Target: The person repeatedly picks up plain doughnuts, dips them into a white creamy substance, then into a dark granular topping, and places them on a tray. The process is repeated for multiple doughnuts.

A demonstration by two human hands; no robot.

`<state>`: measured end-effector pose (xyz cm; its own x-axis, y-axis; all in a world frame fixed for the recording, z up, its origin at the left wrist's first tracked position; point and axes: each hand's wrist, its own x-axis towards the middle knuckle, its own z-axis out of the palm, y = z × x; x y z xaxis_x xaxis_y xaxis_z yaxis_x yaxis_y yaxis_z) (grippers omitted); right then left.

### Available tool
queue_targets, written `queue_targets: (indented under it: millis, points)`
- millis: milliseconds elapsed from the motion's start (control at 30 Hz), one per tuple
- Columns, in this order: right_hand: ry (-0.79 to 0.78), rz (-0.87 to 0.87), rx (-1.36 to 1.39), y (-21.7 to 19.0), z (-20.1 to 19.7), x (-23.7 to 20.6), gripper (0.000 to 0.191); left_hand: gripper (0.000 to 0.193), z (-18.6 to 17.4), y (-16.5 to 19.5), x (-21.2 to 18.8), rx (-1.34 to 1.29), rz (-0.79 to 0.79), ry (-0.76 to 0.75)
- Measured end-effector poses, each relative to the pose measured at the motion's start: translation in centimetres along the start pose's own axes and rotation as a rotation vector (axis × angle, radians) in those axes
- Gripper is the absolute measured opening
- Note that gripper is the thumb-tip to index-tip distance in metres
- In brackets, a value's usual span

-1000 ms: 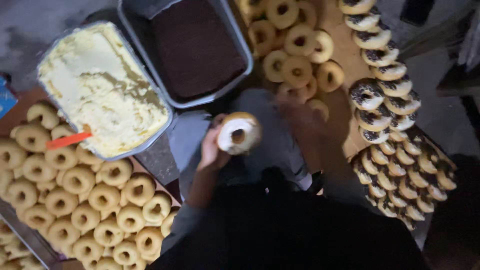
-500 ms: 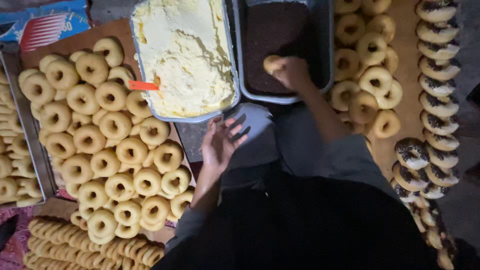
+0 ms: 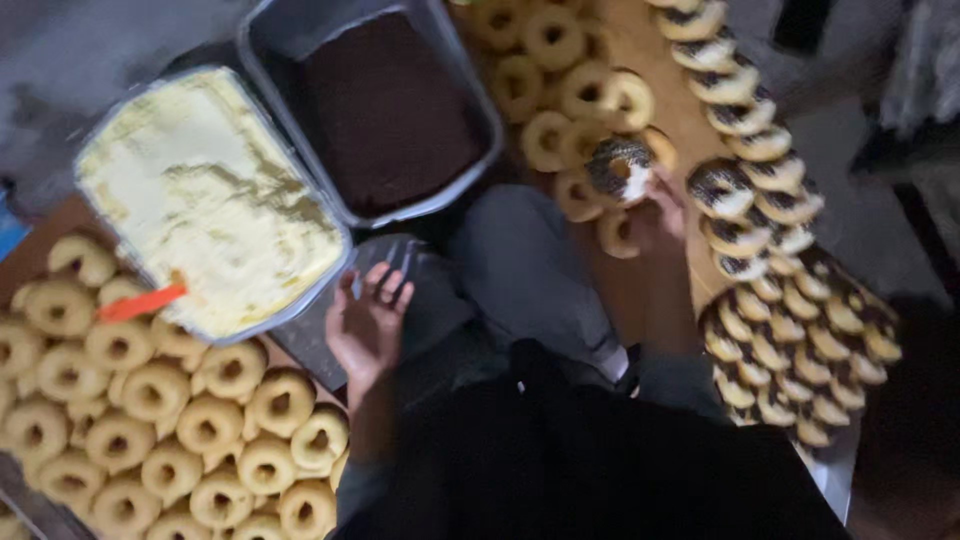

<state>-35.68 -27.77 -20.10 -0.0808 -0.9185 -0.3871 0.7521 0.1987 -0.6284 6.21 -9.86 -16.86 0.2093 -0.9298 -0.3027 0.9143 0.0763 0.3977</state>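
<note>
Dark crumbs: they coat the top of the ring (image 3: 620, 168), a round doughnut with a pale hole showing in the middle.
Right hand (image 3: 662, 212): raised over the brown board (image 3: 690, 110), fingers pinched on the ring's lower edge, holding it tilted.
Ring's place: in the air above the plain doughnuts (image 3: 565, 95), just left of the coated rows (image 3: 760, 190).
Left hand (image 3: 368, 320): palm up and loosely spread, fingers slightly curled, holding nothing; it hovers just below the corner of the cream tub (image 3: 205, 195).
Cream tub: rectangular, thin clear-grey walls, filled with pale yellow, lumpy, whipped-looking cream; an orange handle (image 3: 140, 302) sticks out of it at the near left edge.
Crumb tub (image 3: 385, 100): same shape, grey rim, filled with a flat, fine, dark brown layer; it stands touching the cream tub's right side.
Plain doughnuts, right: golden, smooth, ring-shaped, lying loosely on the board beside the crumb tub.
Plain doughnuts, left (image 3: 170, 420): many golden rings packed close together, edges touching, at the lower left.
Coated rows: rings with speckled dark tops and pale sides, overlapping like tiles in a long curved band down the right side.
Lap (image 3: 520, 270): grey cloth over the knees between the two hands, black cloth lower down.
</note>
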Motion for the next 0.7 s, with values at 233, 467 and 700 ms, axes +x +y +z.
queue_targets:
  millis: [233,467,700]
  points:
    - [0.37,-0.384,-0.445,-8.9,-9.5,5.2,0.041,0.037,2.9,-6.7,3.2,0.168,-0.217,-0.07]
    - [0.515,-0.441,-1.919,-11.5,-11.8,4.9,0.049,0.033,4.0,-9.2,3.5,0.159,-0.275,-0.068]
    - [0.411,0.002,-2.088,-10.7,-11.5,2.3,0.124,0.034,2.1,-7.1,2.8,0.183,-0.244,0.054]
